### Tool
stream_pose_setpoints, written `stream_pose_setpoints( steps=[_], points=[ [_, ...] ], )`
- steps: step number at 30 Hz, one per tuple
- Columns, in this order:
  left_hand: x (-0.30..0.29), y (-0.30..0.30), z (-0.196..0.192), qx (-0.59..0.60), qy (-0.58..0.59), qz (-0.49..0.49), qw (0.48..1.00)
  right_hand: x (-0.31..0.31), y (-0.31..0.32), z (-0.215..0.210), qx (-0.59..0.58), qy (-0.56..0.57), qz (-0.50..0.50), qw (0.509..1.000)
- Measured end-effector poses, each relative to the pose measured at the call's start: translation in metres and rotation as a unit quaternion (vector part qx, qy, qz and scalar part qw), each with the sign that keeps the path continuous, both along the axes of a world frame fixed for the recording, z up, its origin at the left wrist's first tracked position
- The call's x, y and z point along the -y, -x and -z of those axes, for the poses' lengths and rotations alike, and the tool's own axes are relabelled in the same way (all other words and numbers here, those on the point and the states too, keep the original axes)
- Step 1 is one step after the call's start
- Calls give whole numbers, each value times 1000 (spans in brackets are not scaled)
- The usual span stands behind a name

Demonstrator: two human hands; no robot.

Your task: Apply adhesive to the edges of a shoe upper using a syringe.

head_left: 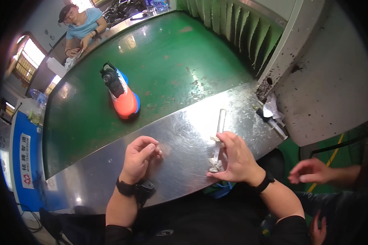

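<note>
My right hand [235,159] spans a silver rod with a white wrapped lower part [221,121]. Its fingers touch the wrapping's upper end and the thumb is by the crumpled lower end; the rod lies on the metal table edge [180,163]. To the left, my left hand [138,160] is held above the metal with fingers curled and thumb against them. Whether anything small is pinched there cannot be made out. Farther off, a sports shoe [124,100] in orange, white, black and blue stands on the green belt [163,69], toe toward me, apart from both hands.
A dark-handled tool with white paper [272,114] lies at the table's right end by a grey panel [327,81]. Green strip curtains [237,28] hang at the back. Another person's hand [310,170] is close on my right; a person in blue [86,26] sits across.
</note>
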State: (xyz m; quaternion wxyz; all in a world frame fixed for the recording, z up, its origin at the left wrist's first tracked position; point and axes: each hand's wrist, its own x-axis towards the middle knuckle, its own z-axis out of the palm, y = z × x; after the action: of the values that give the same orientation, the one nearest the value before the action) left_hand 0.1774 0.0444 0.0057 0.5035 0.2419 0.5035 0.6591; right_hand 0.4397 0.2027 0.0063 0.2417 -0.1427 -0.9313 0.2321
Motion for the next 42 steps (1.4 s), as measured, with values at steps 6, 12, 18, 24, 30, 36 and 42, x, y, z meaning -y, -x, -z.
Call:
stream_pose_setpoints(
  steps=[6,12,18,24,30,36,42],
  points=[
    [39,-10,-45,-211,-76,-74,972,3,28,14,-62,-2,-42,997],
    [35,-16,-80,-299,-125,-52,945,-8,31,9,-62,26,-20,998],
    [34,-16,-74,-278,-111,-54,953,-9,32,7,-76,91,-23,993],
    [30,-30,-84,-314,-143,-22,938,-6,25,11,-101,90,-23,990],
    [32,-39,-73,-311,-123,-24,942,-5,27,14,-123,79,-8,989],
    [33,-44,-59,-288,-85,-12,954,-12,25,11,-116,136,-7,984],
    [43,-50,-54,-278,-67,-5,958,-15,26,4,-90,287,-9,954]
  ],
)
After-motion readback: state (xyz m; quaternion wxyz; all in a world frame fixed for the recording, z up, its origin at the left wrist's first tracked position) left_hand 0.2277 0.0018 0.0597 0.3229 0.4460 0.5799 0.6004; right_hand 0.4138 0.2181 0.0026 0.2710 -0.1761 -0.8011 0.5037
